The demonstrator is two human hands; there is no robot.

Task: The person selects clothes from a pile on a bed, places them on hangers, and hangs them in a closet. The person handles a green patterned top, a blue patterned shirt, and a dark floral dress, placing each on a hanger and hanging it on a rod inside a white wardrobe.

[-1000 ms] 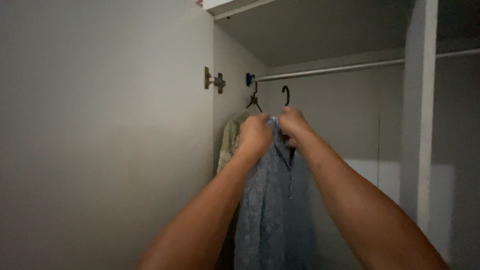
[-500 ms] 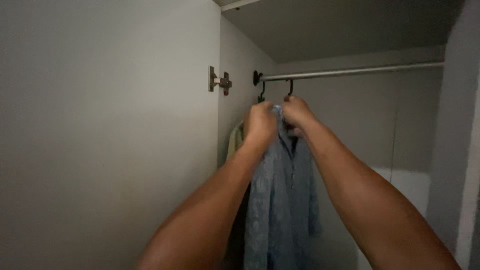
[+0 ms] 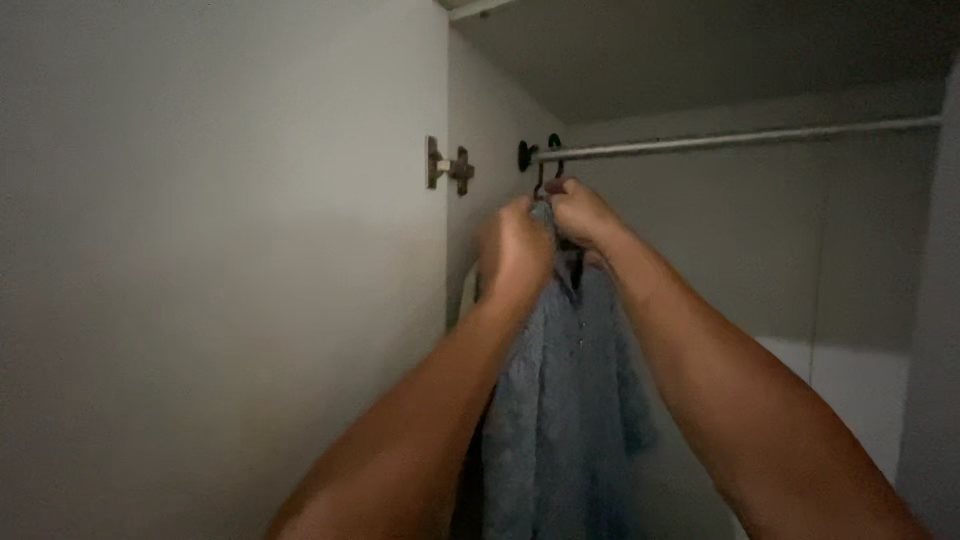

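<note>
**Blue shirt held up at the wardrobe rail**

Dim light; the inside of a pale wardrobe is seen from below; both arms are raised toward the rail (image 3: 740, 140), a metal bar run across the upper back of the compartment and fixed at its left end by a dark round bracket (image 3: 525, 155);

The left hand (image 3: 515, 250) is closed around the top of a blue shirt (image 3: 565, 400), at the collar; its fingers are curled and pressed together on the cloth; the right hand (image 3: 585, 213) is set just beside it, touching it, fingers pinched on the collar and on the neck of a dark hanger (image 3: 553, 160); whether the grip takes in cloth, hanger or both cannot be told;

The hanger's hook is seen at the rail's left end, close by the bracket; whether it rests on the bar cannot be told for certain; the shirt hangs straight down from the two hands, between the forearms, with a button line down its front and one sleeve (image 3: 635, 400) loose on the right;

A sliver of pale garment (image 3: 470, 290) is glimpsed behind the left wrist, mostly hidden; a metal hinge (image 3: 450, 168) is mounted on the side panel, left of the bracket; the open door (image 3: 220, 270) fills the left of the view; a shelf underside (image 3: 700, 50) is seen above the rail
</note>
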